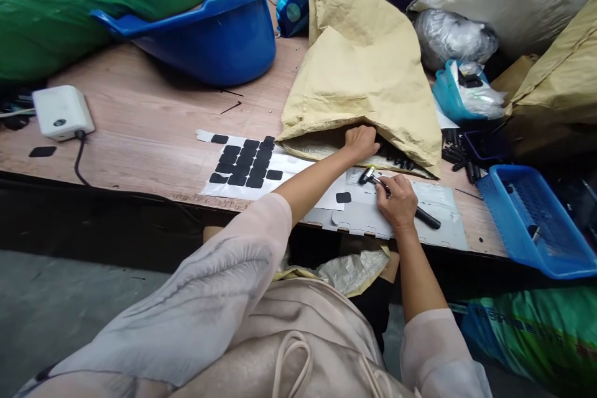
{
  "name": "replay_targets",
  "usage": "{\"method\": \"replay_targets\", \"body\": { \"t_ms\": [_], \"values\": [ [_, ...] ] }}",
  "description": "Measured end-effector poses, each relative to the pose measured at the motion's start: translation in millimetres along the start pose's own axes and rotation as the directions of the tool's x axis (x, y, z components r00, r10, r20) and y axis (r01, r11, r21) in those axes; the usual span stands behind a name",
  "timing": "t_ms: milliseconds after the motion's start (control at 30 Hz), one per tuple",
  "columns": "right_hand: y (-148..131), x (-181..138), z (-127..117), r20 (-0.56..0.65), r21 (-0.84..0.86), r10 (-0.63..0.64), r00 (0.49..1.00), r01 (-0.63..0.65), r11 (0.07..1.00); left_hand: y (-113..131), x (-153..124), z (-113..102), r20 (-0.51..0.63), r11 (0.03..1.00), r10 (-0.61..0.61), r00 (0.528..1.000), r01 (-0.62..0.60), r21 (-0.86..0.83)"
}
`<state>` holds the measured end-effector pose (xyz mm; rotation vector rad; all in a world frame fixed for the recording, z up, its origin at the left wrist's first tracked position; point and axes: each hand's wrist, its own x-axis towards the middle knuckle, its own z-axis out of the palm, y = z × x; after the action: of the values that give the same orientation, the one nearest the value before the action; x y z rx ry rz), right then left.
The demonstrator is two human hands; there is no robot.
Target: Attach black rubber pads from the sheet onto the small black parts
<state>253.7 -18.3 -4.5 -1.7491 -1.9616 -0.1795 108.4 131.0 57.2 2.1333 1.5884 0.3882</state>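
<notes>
Work at the mouth of a paper sack [359,74], viewed from the wearer's head: the left hand [361,142] lies at the opening with its fingertips out of sight, so whether it grasps anything cannot be told, while the right hand [398,200] grips a hammer [428,218] by the shaft, the hammer's head just beside the sack's lip and its black handle slanting out past the palm over a grey board [448,211]. The step in hand appears to be a reach for the dark pieces [405,163] visible inside the opening; the next move, as judged here, calls for a secure pinch by the left hand and a withdrawal clear of both lip and hammer head. To the left, black pads [240,170] lie in close rows on a white sheet [321,202], with a single pad [343,198] apart, nearer the right hand. Room for moving: the sack closes off the far side, the board lies along the table's near edge, and a blue basket [508,230] bounds the right; the freest passage seems to be leftward, over the wooden table [153,124] between the blue tub [219,43] and the white box [63,113]
</notes>
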Motion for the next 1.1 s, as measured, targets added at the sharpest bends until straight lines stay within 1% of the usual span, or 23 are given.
{"method": "replay_targets", "body": {
  "t_ms": [67, 167, 267, 333, 400, 533, 600, 700, 800, 867, 967, 1100],
  "values": [
    [-0.7, -0.4, -0.3, -0.007, -0.001, -0.008, 1.0, 0.008, 1.0, 6.3, -0.6, 3.2, 0.01, 0.998, -0.067, 0.998, 0.067, 0.0],
    [-1.0, -0.8, -0.5, -0.022, -0.003, -0.024, 0.999, 0.024, 1.0, 8.1, -5.4, 1.0, 0.047, 0.99, -0.138, 0.989, 0.138, 0.004],
    [0.6, -0.7, 0.0, -0.044, -0.001, -0.033, 0.998, 0.033, 0.999, 1.6, -14.1, -7.9, 0.086, 0.983, -0.185, 0.979, 0.185, 0.011],
    [2.2, -0.3, 0.4, -0.051, 0.0, -0.04, 0.998, 0.04, 0.999, -6.3, -23.2, -15.9, 0.095, 0.983, -0.181, 0.979, 0.182, 0.004],
    [3.8, 0.2, 1.3, -0.057, -0.002, -0.038, 0.998, 0.038, 0.999, -17.4, -36.0, -24.0, 0.092, 0.991, -0.131, 0.987, 0.132, -0.012],
    [5.4, 0.6, 3.7, -0.053, -0.004, -0.031, 0.998, 0.031, 1.0, -47.6, -72.6, -35.5, 0.067, 0.997, 0.047, 0.997, -0.042, -0.066],
    [5.3, 0.6, 4.3, -0.053, -0.004, -0.024, 0.998, 0.023, 1.0, -63.8, -91.9, -34.7, 0.067, 0.989, 0.117, 0.991, -0.111, -0.094],
    [6.0, 1.5, 4.2, -0.047, 0.001, -0.022, 0.999, 0.022, 1.0, -82.6, -111.7, -21.9, 0.044, 0.975, 0.191, 0.981, -0.184, -0.121],
    [8.4, 3.5, 2.9, -0.035, -0.002, -0.056, 0.998, 0.056, 0.998, -91.5, -116.8, -3.2, -0.051, 0.963, 0.231, 0.972, -0.236, -0.129],
    [9.2, 4.2, 0.6, -0.036, -0.015, -0.088, 0.995, 0.087, 0.996, -93.8, -115.0, 5.2, -0.084, 0.958, 0.243, 0.966, -0.253, -0.137],
    [4.9, 2.9, -5.9, -0.07, -0.028, -0.11, 0.991, 0.108, 0.994, -95.8, -111.5, 8.0, -0.062, 0.956, 0.241, 0.968, -0.248, -0.156],
    [-14.9, -0.4, -20.0, -0.122, 0.029, -0.096, 0.988, 0.101, 0.995, -98.1, -110.3, 4.8, -0.035, 0.952, 0.244, 0.969, -0.246, -0.182]
  ]
}}
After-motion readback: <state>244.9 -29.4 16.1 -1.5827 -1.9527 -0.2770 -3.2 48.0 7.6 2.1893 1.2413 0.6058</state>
